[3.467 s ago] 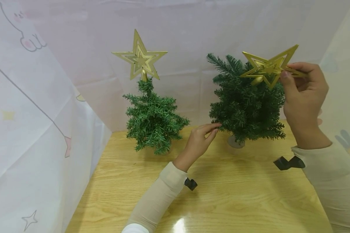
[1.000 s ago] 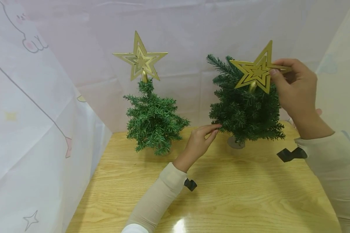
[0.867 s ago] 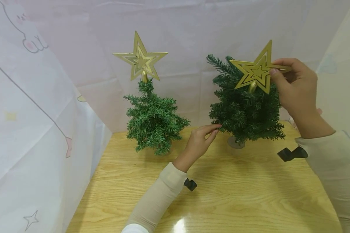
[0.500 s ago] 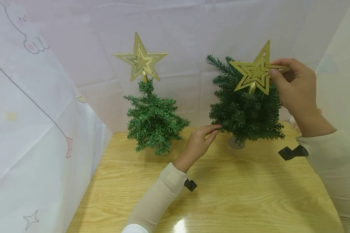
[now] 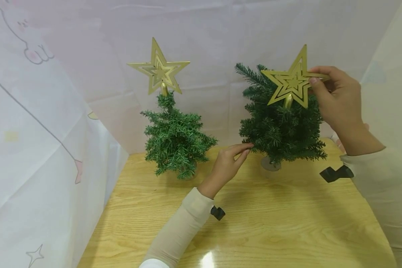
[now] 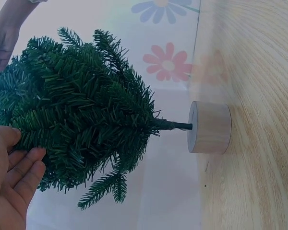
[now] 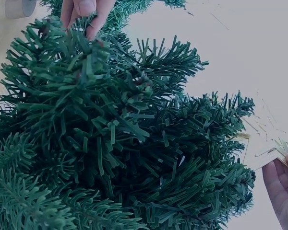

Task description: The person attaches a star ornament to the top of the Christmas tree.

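Observation:
My right hand (image 5: 341, 98) pinches one arm of a gold tree-topper star (image 5: 293, 83) between thumb and fingers. The star stands upright, slightly tilted, with its short hollow stem (image 5: 288, 101) at the top of the dark green Christmas tree (image 5: 276, 128). Needles hide whether a twig is inside the stem. My left hand (image 5: 226, 162) pinches a low branch tip on that tree's left side; in the left wrist view its thumb and fingers (image 6: 26, 175) lie against the needles. The tree's round wooden base (image 6: 211, 127) rests on the table.
A lighter green Christmas tree (image 5: 179, 139) stands to the left on the wooden table (image 5: 254, 219), topped with a matching gold star (image 5: 160, 70). Pale printed cloth (image 5: 207, 33) hangs behind and along both sides. A black wrist mount (image 5: 336, 174) sticks out from the right sleeve.
Over the last few seconds my right hand has moved the star left and turned it more upright, its stem onto the tree's top. Lately it shifts only slightly. The left hand keeps its place.

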`<act>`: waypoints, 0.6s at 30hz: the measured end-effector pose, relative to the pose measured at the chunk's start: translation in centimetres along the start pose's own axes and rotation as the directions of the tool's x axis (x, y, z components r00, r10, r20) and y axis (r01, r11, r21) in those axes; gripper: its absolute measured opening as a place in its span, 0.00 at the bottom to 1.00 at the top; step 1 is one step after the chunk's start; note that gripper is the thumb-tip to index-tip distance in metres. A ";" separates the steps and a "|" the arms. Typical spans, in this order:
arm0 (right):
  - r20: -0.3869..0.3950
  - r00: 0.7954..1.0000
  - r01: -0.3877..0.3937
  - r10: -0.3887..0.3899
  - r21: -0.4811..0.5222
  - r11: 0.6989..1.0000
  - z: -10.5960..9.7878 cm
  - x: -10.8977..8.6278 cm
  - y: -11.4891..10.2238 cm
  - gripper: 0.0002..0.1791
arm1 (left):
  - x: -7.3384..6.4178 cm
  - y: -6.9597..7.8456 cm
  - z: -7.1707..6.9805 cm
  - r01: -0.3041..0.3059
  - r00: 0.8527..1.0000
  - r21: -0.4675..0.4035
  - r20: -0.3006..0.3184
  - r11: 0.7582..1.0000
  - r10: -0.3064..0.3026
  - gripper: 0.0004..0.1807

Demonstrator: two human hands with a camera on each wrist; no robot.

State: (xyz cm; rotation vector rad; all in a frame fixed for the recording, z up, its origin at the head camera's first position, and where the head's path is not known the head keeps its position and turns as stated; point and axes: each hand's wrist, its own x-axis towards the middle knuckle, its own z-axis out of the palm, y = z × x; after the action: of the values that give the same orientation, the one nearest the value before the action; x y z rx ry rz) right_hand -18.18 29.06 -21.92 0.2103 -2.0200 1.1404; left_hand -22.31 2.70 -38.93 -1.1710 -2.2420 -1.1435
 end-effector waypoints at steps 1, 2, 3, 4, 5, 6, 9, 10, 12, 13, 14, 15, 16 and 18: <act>-0.002 1.000 0.001 -0.001 -0.006 1.000 0.0 0.0 0.0 0.14 | 0.0 0.0 0.0 0.001 1.000 0.002 0.002 1.000 -0.001 0.16; -0.002 1.000 0.002 -0.002 -0.011 1.000 0.0 0.0 0.1 0.14 | 0.0 0.0 0.0 -0.002 1.000 0.007 0.004 1.000 0.002 0.16; -0.003 1.000 0.002 -0.002 -0.017 1.000 0.0 0.0 0.1 0.14 | 0.0 0.0 0.0 -0.002 1.000 0.007 0.005 1.000 0.002 0.17; -0.002 1.000 0.003 -0.003 -0.020 1.000 0.0 0.0 0.1 0.14 | 0.0 0.0 -0.1 -0.003 1.000 0.007 0.007 1.000 0.003 0.17; 0.000 1.000 0.001 -0.001 -0.019 1.000 0.0 0.0 0.1 0.14 | 0.1 0.1 -0.1 -0.004 1.000 0.007 0.007 1.000 0.004 0.17; 0.001 1.000 0.003 -0.003 -0.020 1.000 0.0 0.0 0.1 0.14 | 0.1 0.1 -0.1 -0.006 1.000 0.006 0.008 1.000 0.006 0.17; 0.002 1.000 0.013 -0.013 -0.014 1.000 0.0 0.0 0.0 0.14 | 0.1 0.1 -0.1 -0.008 1.000 0.005 0.006 1.000 0.008 0.17; 0.002 1.000 0.015 -0.015 -0.009 1.000 0.0 0.0 0.0 0.14 | 0.1 0.1 -0.1 -0.009 1.000 0.006 0.006 1.000 0.009 0.17; 0.002 1.000 0.021 -0.021 -0.003 1.000 0.0 0.0 0.0 0.14 | 0.1 0.0 0.0 -0.011 1.000 0.011 0.006 1.000 0.010 0.17; 0.003 1.000 0.024 -0.024 -0.004 1.000 0.0 -0.1 0.0 0.14 | 0.1 0.0 0.0 -0.011 1.000 0.012 0.006 1.000 0.011 0.17; 0.003 1.000 0.027 -0.027 -0.005 1.000 0.0 -0.1 0.0 0.14 | 0.1 0.1 -0.1 -0.010 1.000 0.012 0.006 1.000 0.010 0.17; 0.005 1.000 0.029 -0.029 -0.006 1.000 0.0 -0.1 0.0 0.14 | 0.1 0.1 -0.1 -0.011 1.000 0.011 0.005 1.000 0.011 0.17; 0.007 1.000 0.031 -0.030 -0.007 1.000 0.0 -0.1 0.1 0.14 | 0.1 0.1 -0.1 -0.011 1.000 0.011 0.005 1.000 0.011 0.17; 0.010 0.999 0.034 -0.034 -0.017 0.999 0.0 -0.1 0.2 0.14 | 0.1 0.1 0.0 -0.010 1.000 0.004 0.002 1.000 0.010 0.17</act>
State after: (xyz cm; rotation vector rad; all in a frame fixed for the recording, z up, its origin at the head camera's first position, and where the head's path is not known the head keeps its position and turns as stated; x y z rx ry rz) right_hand -18.20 29.17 -22.13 0.2409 -2.0265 1.1020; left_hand -22.30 2.71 -38.85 -1.1815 -2.2366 -1.1333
